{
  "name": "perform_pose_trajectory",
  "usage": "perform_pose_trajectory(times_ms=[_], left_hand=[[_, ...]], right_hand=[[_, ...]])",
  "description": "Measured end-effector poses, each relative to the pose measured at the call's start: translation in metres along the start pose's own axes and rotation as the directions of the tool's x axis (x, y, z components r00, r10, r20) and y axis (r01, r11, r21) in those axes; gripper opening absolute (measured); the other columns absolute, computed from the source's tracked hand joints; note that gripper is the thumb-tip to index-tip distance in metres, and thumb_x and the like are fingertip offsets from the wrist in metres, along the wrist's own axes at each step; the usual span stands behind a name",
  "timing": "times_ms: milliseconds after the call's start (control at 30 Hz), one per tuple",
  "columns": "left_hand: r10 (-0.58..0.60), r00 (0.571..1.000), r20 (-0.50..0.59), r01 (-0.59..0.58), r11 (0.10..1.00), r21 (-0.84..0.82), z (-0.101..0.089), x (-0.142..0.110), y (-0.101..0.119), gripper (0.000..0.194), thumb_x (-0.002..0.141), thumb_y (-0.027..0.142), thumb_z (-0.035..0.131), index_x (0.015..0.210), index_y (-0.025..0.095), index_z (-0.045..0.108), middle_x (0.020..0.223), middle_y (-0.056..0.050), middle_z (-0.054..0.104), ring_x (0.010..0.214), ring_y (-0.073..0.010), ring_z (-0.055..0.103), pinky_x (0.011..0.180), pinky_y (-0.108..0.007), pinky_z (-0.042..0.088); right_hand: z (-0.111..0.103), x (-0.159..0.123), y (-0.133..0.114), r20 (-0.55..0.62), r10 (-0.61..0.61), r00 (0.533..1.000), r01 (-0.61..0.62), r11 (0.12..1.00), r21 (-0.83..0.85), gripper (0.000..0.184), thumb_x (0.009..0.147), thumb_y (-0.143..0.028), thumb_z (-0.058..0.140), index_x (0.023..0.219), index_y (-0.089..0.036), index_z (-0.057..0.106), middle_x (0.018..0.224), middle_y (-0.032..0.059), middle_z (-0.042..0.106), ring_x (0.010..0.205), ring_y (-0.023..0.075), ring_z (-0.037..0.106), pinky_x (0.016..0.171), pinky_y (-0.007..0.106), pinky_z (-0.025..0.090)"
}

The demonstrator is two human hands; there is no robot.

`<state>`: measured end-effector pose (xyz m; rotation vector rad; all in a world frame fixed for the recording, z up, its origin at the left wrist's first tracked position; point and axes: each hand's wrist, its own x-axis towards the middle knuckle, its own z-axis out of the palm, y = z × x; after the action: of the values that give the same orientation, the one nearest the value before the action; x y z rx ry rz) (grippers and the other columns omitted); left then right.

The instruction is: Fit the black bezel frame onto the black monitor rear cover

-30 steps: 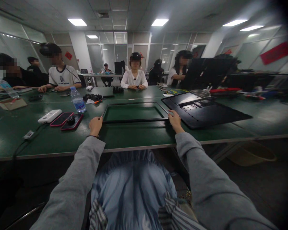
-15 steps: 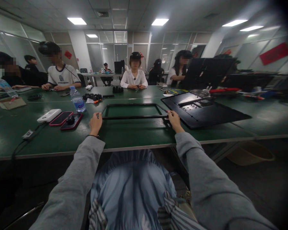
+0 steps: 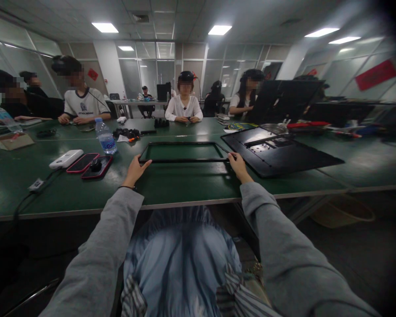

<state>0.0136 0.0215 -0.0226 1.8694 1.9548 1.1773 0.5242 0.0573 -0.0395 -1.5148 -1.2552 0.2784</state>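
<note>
A thin black rectangular frame [image 3: 185, 160] is held a little above the green table [image 3: 185, 189], its near edge raised. My left hand [image 3: 134, 171] grips the frame's near left corner, thumb over the bar. My right hand [image 3: 237, 166] grips the near right corner with fingers wrapped round it. Both grey sleeves reach forward over the table's front edge.
A black monitor back panel [image 3: 284, 154] lies to the right of the frame. To the left sit a water bottle [image 3: 106, 138], two red-cased phones [image 3: 89, 164] and a white power bank [image 3: 66, 159]. Several people sit at the far side of the table.
The frame's near edge has come up off the table and away from me. My left hand has shifted its grip, with fingers now spread along the corner.
</note>
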Motion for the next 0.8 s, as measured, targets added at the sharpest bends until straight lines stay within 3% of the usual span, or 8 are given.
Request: perform_pose_trajectory(times_ms=[167,333,533,667,800], left_hand=[[0.06,0.998,0.001,-0.06,0.989,0.137,0.0048,0.0019,-0.0065,0.084,0.085,0.067,0.066,0.146,0.011,0.05,0.142,-0.023,0.06,0.132,-0.0359,0.056,0.11,-0.045,0.042],[0.061,0.992,0.111,-0.087,0.965,0.246,0.0062,0.0022,-0.0093,0.077,0.086,0.067,0.063,0.141,0.014,0.057,0.14,-0.02,0.063,0.136,-0.0365,0.05,0.113,-0.046,0.039],[0.096,0.985,0.147,-0.133,0.955,0.266,0.0052,0.0003,-0.0068,0.081,0.084,0.068,0.065,0.146,0.016,0.054,0.16,-0.023,0.041,0.149,-0.0362,0.037,0.118,-0.048,0.032],[0.118,0.971,0.206,-0.168,0.955,0.244,0.0051,-0.0008,-0.0064,0.072,0.087,0.067,0.061,0.141,0.018,0.06,0.16,-0.02,0.043,0.147,-0.0343,0.041,0.118,-0.047,0.032],[0.129,0.972,0.198,-0.174,0.956,0.235,0.0055,-0.0007,-0.0077,0.069,0.086,0.066,0.063,0.138,0.019,0.063,0.158,-0.019,0.046,0.147,-0.0335,0.04,0.119,-0.047,0.032]], right_hand=[[-0.0003,-0.0017,-0.0033,0.005,0.019,1.0,-0.019,0.999,-0.051,0.053,0.085,-0.059,0.054,0.114,-0.017,0.067,0.12,0.0186,0.071,0.114,0.032,0.063,0.106,0.051,0.045],[-0.0025,-0.0047,-0.0064,0.006,0.033,0.999,-0.032,0.993,-0.112,0.047,0.086,-0.051,0.053,0.116,-0.017,0.069,0.122,0.018,0.071,0.115,0.032,0.063,0.107,0.051,0.045],[-0.0044,-0.0081,-0.009,0.019,0.028,0.999,-0.024,0.988,-0.151,0.043,0.088,-0.044,0.053,0.117,-0.018,0.07,0.12,0.0163,0.072,0.117,0.0306,0.063,0.108,0.049,0.044],[-0.0042,-0.0089,-0.0096,0.014,0.042,0.999,-0.039,0.986,-0.164,0.041,0.087,-0.04,0.053,0.117,-0.018,0.071,0.12,0.0154,0.073,0.118,0.0302,0.063,0.107,0.049,0.045],[-0.0044,-0.0088,-0.0094,0.016,0.051,0.999,-0.047,0.983,-0.178,0.041,0.086,-0.035,0.053,0.119,-0.018,0.07,0.12,0.0151,0.073,0.116,0.0295,0.064,0.107,0.048,0.045]])
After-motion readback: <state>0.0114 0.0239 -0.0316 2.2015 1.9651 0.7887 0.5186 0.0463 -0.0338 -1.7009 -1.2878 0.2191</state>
